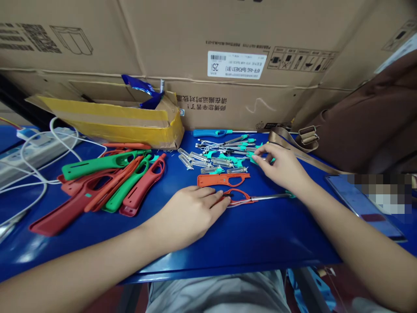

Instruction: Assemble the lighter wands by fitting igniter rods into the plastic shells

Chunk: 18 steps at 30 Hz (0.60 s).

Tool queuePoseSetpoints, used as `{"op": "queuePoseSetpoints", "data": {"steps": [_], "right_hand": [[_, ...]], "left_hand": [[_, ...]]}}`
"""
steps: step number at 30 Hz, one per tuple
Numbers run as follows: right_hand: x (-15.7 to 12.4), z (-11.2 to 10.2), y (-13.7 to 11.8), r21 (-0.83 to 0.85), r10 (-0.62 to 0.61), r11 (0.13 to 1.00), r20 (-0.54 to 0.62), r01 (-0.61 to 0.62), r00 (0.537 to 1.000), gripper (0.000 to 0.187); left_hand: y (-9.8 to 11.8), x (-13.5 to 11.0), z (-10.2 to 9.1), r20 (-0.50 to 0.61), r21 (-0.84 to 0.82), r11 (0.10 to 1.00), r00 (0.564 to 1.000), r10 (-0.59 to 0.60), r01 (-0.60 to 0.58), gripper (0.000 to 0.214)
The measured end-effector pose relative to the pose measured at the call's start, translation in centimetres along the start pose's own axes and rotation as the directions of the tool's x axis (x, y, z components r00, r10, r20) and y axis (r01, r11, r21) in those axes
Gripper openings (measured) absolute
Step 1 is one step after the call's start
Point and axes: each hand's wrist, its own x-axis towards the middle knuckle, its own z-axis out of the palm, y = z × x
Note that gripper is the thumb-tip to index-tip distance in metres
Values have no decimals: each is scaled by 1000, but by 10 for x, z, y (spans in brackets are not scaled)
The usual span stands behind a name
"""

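My left hand (190, 211) rests on the blue table (254, 234), fingers curled, its fingertips pressing the handle end of an orange lighter shell (239, 198) with a metal tube sticking out to the right. A second orange shell half (223, 179) lies just behind it. My right hand (282, 165) reaches into a heap of small teal and metal parts (224, 156), pinching a teal piece (253, 157) between thumb and fingers.
A pile of red, orange and green lighter shells (107, 182) lies at left. Behind it stand a yellow-taped cardboard box (124, 121) and large cartons (228, 52). White cables and a power strip (35, 150) sit far left; a phone (365, 204) and brown bag (368, 117) at right.
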Motion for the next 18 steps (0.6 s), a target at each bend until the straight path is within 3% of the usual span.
{"op": "queuePoseSetpoints", "data": {"steps": [3, 5, 11, 18], "right_hand": [[-4, -4, -14, 413, 90, 900, 134, -138, 987, 31], [-9, -4, -26, 554, 72, 801, 284, -225, 956, 40], [-28, 6, -54, 605, 10, 670, 572, -430, 820, 42], [-35, 9, -64, 619, -40, 645, 613, -448, 789, 30]], "left_hand": [[0, 2, 0, -61, -176, 981, 994, -94, 82, 29], [-1, 2, 0, -92, -300, 942, 978, -186, 151, 26], [-7, 3, 6, -161, -484, 818, 887, -433, 312, 21], [-7, 6, 7, -121, -497, 835, 934, -336, 236, 10]]}}
